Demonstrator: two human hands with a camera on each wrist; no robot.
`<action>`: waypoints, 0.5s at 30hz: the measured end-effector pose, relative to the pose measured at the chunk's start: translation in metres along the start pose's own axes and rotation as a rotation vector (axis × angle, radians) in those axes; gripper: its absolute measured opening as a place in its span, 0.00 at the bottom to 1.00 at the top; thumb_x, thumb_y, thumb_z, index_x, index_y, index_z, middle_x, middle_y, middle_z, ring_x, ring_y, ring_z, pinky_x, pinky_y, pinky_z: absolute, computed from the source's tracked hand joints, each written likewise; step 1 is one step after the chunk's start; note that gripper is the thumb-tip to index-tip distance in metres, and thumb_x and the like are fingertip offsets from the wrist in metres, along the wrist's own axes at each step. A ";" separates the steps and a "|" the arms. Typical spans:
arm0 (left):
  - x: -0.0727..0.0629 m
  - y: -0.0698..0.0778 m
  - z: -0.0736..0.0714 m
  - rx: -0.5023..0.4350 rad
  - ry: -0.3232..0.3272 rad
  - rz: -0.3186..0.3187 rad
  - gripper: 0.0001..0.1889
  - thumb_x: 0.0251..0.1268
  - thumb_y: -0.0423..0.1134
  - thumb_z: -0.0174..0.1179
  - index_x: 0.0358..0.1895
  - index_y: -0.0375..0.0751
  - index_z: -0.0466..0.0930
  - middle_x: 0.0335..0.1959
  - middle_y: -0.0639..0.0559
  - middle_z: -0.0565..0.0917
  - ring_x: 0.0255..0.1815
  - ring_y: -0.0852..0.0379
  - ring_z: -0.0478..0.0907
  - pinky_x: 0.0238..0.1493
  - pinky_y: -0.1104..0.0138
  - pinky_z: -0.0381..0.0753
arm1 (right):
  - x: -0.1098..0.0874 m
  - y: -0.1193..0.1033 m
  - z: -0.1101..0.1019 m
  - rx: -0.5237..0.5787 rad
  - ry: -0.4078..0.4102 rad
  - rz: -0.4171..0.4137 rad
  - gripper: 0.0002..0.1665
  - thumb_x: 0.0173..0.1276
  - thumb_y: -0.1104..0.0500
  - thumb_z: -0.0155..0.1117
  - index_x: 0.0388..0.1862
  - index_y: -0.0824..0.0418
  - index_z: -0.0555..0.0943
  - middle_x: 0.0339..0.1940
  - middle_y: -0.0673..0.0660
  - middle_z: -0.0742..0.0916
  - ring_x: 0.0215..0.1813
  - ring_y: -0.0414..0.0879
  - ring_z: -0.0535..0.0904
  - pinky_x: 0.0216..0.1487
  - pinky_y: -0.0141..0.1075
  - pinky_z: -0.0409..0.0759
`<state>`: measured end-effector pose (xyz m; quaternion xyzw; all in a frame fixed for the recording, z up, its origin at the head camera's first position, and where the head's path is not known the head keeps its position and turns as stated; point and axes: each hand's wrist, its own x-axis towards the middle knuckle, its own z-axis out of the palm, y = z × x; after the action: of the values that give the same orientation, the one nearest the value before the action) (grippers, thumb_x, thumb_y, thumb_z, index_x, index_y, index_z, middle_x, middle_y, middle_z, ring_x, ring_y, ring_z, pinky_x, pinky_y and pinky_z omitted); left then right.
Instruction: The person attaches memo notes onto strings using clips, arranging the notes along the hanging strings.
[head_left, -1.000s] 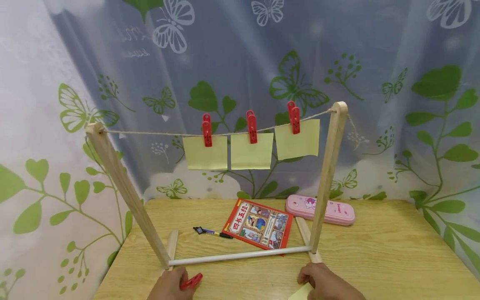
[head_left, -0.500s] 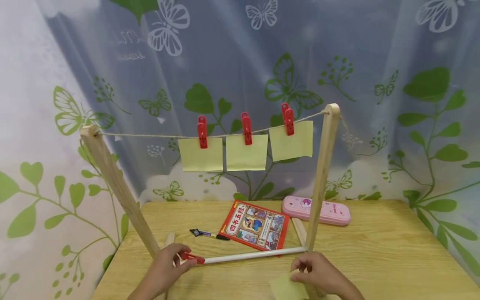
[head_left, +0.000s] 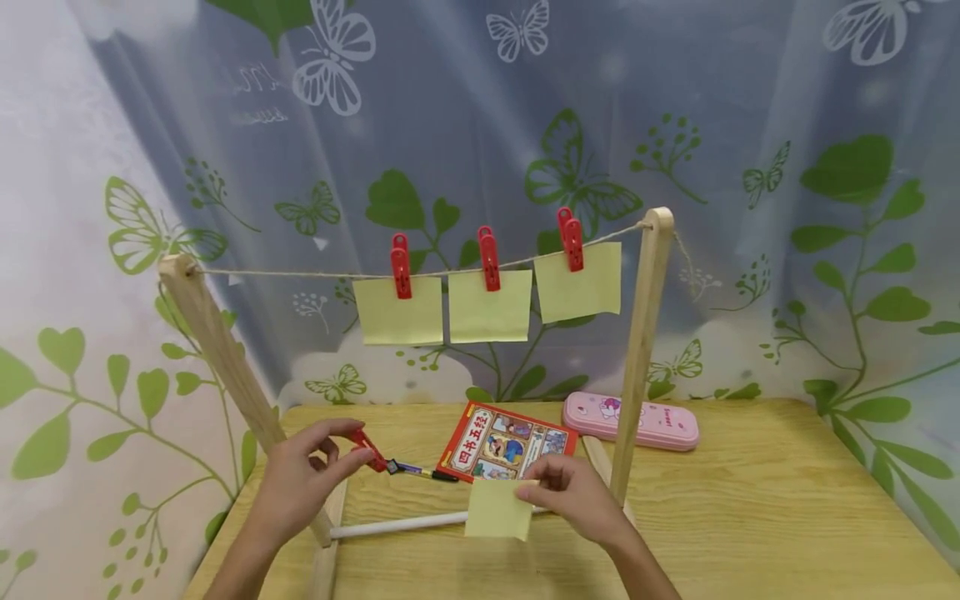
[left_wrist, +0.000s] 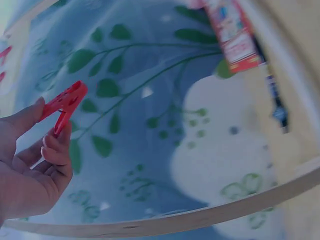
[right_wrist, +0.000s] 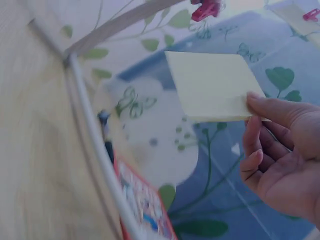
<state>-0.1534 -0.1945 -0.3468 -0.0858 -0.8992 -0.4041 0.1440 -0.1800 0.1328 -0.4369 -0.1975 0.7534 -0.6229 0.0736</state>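
Note:
My left hand (head_left: pixel 300 479) pinches a red clothespin (left_wrist: pixel 65 104) by its handles between thumb and fingers, in front of the left post. With thumb and forefinger my right hand (head_left: pixel 581 496) holds a yellow paper note (right_wrist: pixel 215 87) by one edge; in the head view the note hangs over the white rod. Above both hands a thin string (head_left: pixel 292 273) runs between two wooden posts. Three yellow notes hang from it: a left one (head_left: pixel 401 321), a middle one (head_left: pixel 489 317) and a right one (head_left: pixel 581 287), each under a red clothespin (head_left: pixel 402 265).
The left post (head_left: pixel 225 358) and right post (head_left: pixel 637 367) are joined low down by a white rod (head_left: pixel 405 525). Behind the rod lie a pen (head_left: pixel 423 472), a red-bordered book (head_left: pixel 480 442) and a pink pencil case (head_left: pixel 667 425) on the wooden table (head_left: pixel 765 500). A patterned curtain hangs behind.
Both hands have risen from the table's front edge. The left hand carries the red clothespin upward; the right hand brings the note up and to the left, in front of the book.

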 end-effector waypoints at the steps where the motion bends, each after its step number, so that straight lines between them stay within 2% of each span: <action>1: 0.002 0.003 -0.003 -0.009 0.031 0.035 0.14 0.57 0.40 0.67 0.47 0.44 0.83 0.33 0.52 0.81 0.21 0.68 0.66 0.19 0.72 0.68 | 0.004 -0.003 0.003 0.023 0.007 -0.008 0.14 0.63 0.58 0.66 0.37 0.70 0.79 0.24 0.45 0.80 0.23 0.32 0.70 0.26 0.26 0.72; 3: 0.005 0.009 -0.009 -0.039 0.098 0.107 0.13 0.56 0.35 0.67 0.46 0.43 0.83 0.27 0.54 0.76 0.19 0.68 0.63 0.16 0.72 0.65 | 0.012 -0.008 0.011 0.062 0.029 -0.037 0.14 0.63 0.58 0.66 0.38 0.71 0.79 0.25 0.46 0.81 0.23 0.33 0.71 0.25 0.26 0.71; 7: 0.013 0.022 -0.019 -0.137 0.226 0.249 0.14 0.53 0.26 0.67 0.45 0.39 0.84 0.24 0.59 0.72 0.19 0.68 0.62 0.15 0.71 0.62 | 0.028 -0.019 0.026 0.149 0.082 -0.075 0.15 0.62 0.60 0.67 0.37 0.71 0.77 0.26 0.48 0.81 0.25 0.36 0.76 0.28 0.27 0.74; 11: 0.021 0.033 -0.028 -0.204 0.313 0.385 0.16 0.54 0.21 0.63 0.47 0.32 0.82 0.35 0.64 0.78 0.23 0.68 0.66 0.19 0.76 0.65 | 0.042 -0.030 0.043 0.257 0.154 -0.062 0.15 0.61 0.60 0.68 0.39 0.71 0.77 0.24 0.48 0.81 0.25 0.37 0.76 0.27 0.27 0.73; 13: 0.025 0.038 -0.033 -0.222 0.337 0.447 0.16 0.56 0.21 0.61 0.49 0.29 0.81 0.39 0.65 0.79 0.24 0.68 0.66 0.19 0.77 0.64 | 0.047 -0.038 0.051 0.327 0.184 -0.052 0.14 0.61 0.61 0.68 0.40 0.71 0.77 0.24 0.48 0.81 0.25 0.37 0.76 0.27 0.27 0.73; 15: 0.029 0.043 -0.039 -0.270 0.345 0.481 0.17 0.58 0.21 0.59 0.52 0.27 0.79 0.42 0.63 0.79 0.23 0.68 0.65 0.18 0.76 0.62 | 0.052 -0.045 0.060 0.399 0.197 -0.056 0.14 0.61 0.64 0.67 0.41 0.72 0.77 0.25 0.48 0.81 0.25 0.37 0.78 0.29 0.28 0.75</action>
<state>-0.1617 -0.1941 -0.2825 -0.2442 -0.7538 -0.4827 0.3730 -0.1970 0.0516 -0.3990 -0.1381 0.6129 -0.7777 0.0200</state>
